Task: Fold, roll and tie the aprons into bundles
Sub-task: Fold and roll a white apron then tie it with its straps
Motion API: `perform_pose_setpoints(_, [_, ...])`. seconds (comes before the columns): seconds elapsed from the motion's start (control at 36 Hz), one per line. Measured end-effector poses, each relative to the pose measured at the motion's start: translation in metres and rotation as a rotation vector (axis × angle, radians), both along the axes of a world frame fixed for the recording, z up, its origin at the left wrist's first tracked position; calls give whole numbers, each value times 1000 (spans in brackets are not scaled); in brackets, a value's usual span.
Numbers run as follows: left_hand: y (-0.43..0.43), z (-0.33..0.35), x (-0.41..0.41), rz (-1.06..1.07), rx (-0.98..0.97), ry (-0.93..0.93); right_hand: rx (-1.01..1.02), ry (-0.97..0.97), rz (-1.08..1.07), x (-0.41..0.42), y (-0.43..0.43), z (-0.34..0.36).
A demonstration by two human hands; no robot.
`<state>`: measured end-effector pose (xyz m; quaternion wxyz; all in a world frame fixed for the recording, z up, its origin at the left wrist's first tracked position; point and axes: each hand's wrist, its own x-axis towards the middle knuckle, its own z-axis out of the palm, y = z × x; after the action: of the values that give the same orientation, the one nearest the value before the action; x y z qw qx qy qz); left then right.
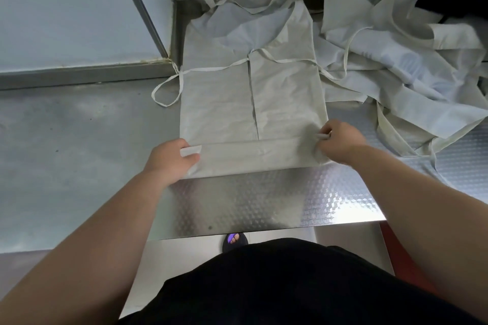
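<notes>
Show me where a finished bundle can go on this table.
Bare steel left of the apron, up to the wall rail, is widest. A narrower strip lies between its rolled edge and the front of the table. The right is crowded by the apron pile.

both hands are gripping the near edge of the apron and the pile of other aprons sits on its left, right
Not quite. The head view shows the pile lying to the right of the apron, not the left. The rest holds: the left hand and the right hand both grip its near edge, which is turned over once.
</notes>
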<state>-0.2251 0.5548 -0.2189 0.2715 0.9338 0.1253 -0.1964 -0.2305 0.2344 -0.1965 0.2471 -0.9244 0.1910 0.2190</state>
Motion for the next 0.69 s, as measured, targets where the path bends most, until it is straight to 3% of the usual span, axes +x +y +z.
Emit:
perform_pose_setpoints(0.14, [-10,-5,-8,-7,152,-101,-150,-24,-4,-14,14,-8])
perform_pose_setpoints(0.19, [-14,-9,-15,-177,274,-344,-286,-78,59,-19,22,-6])
perform_pose_setpoints(0.28, [-17,-18,-19,-574,227,-560,-495,-168,469,-20,27,-10])
perform_pose_setpoints(0.33, [-17,-22,-20,-662,157,-493,-365,-132,629,-22,32,-14])
perform_pose_setpoints(0.39, [-21,-18,-22,-627,129,-390,-246,-17,642,-24,34,-16])
perform_pose_setpoints(0.44, [-25,-9,-23,-592,169,-314,-267,38,664,-24,35,-15])
perform_pose_setpoints(0.56, [-28,5,-11,-665,226,-148,-268,-36,661,-17,35,-10])
perform_pose_setpoints(0.69, [-20,12,8,-696,249,-114,-226,-10,572,-2,36,6])
